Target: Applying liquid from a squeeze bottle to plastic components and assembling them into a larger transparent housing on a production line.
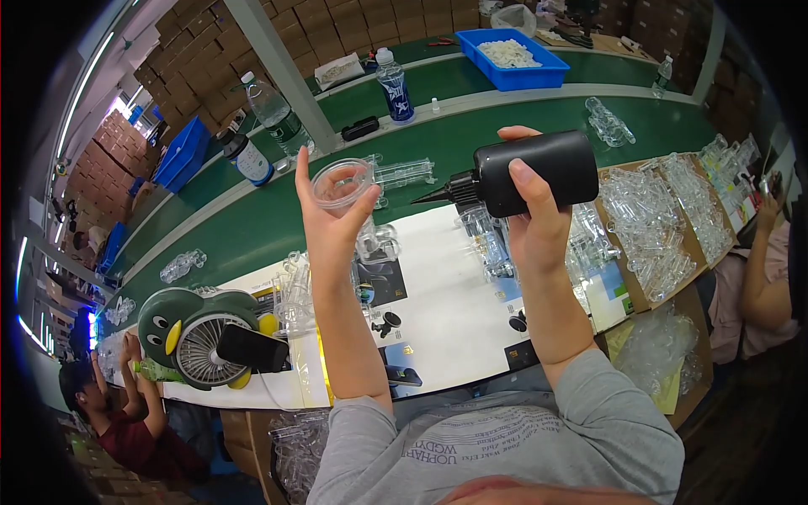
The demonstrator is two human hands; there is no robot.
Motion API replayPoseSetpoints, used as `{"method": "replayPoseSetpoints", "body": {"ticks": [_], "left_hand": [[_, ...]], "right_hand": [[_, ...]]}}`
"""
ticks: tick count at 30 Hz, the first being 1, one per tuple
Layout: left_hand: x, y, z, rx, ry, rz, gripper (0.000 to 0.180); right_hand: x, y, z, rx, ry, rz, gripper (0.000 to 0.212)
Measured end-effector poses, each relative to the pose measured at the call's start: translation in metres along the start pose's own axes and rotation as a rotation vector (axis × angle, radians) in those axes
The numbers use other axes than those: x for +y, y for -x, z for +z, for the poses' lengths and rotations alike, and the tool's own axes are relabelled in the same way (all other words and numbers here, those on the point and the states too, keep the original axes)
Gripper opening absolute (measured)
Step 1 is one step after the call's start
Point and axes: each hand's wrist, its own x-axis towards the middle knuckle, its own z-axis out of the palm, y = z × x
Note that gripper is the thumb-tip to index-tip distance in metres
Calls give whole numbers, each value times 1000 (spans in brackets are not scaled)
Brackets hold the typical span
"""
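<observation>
My left hand [331, 240] is raised with thumb and fingers closed round a clear round plastic cup-like part [330, 199]. A clear tubular piece [406, 172] extends to its right; whether it joins the cup I cannot tell. In my right hand [539, 231] a black squeeze bottle [551, 172] lies on its side, my thumb pressed along it. Its tapered black nozzle [439, 193] points left at the clear parts, with a gap between it and the cup. Beneath my hands, clear plastic parts [486, 240] stand on a white printed sheet [438, 286].
Left on the bench is a penguin-shaped fan [200, 337] with a phone [252, 348] before it. Heaps of clear parts [648, 227] fill cardboard trays at right. Bottles [394, 88] and a blue bin [526, 76] stand at the back. Co-workers [126, 412] sit on both sides.
</observation>
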Motion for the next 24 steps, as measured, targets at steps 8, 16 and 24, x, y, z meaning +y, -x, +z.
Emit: {"method": "replayPoseSetpoints", "body": {"ticks": [8,16,24], "left_hand": [[-12,0,-7,-43,-253,103,81],[-7,3,8,-108,-241,158,69],[-8,5,16,-45,-130,212,57]], "right_hand": [[-1,1,1,-5,-32,6,35],[-4,3,1,-2,-42,-10,37],[-5,6,-1,-32,-49,-43,35]]}}
